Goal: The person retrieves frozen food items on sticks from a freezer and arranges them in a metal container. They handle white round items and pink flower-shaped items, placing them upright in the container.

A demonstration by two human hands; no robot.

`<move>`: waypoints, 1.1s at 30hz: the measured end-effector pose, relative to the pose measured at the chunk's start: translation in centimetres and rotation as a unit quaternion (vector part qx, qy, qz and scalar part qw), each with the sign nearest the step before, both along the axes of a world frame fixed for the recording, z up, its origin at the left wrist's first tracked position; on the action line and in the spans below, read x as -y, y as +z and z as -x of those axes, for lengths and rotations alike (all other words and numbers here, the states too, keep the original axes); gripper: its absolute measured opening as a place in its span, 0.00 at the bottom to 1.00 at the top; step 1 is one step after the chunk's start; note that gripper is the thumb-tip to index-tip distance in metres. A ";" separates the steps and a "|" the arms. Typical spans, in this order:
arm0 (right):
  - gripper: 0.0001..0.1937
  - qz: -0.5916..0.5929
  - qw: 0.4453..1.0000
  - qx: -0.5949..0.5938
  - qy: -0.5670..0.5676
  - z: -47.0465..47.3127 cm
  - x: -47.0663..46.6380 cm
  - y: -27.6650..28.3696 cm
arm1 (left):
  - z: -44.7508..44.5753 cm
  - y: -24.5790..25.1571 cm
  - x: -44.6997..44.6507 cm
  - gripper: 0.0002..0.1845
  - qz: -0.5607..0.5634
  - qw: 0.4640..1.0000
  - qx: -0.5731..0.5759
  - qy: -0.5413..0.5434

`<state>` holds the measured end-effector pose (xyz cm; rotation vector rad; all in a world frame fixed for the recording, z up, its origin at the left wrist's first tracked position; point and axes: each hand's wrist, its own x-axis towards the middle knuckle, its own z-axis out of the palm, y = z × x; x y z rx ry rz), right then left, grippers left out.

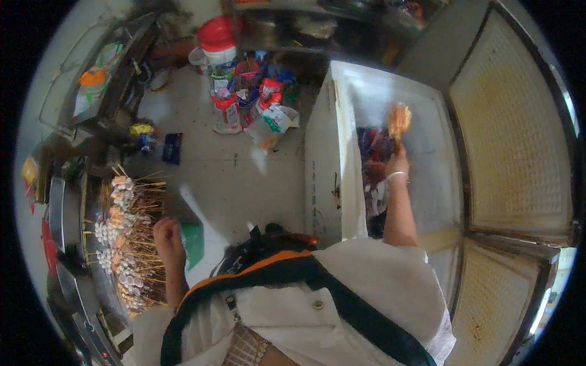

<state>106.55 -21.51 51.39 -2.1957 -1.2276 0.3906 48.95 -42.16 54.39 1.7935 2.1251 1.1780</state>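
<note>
My right hand [397,160] is inside the open chest freezer [425,183]. It grips the sticks of a bunch of orange-and-white food skewers [400,120], slightly blurred and held upright. Dark and reddish packages [374,155] lie in the freezer below that hand. At the left, my left hand [168,232] is raised with its fingers curled beside a long pile of skewers [130,228]. Nothing shows in it, but its inner side is partly hidden. White and orange-striped pieces are threaded on those skewers, and most bare stick ends point right, towards me.
The freezer's two textured lids [512,123] stand raised at the right. Several bags [226,112] and a red-lidded white bucket [219,43] stand on the tiled floor [219,169] ahead. A green plastic object [192,244] is beside my left forearm. A dark packet [172,148] lies further off.
</note>
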 end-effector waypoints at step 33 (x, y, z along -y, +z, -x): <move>0.10 0.201 0.490 -0.619 0.580 55.4 14.7 1.6 | 5.0 -1.1 2.0 0.05 -0.188 0.723 0.660 0.079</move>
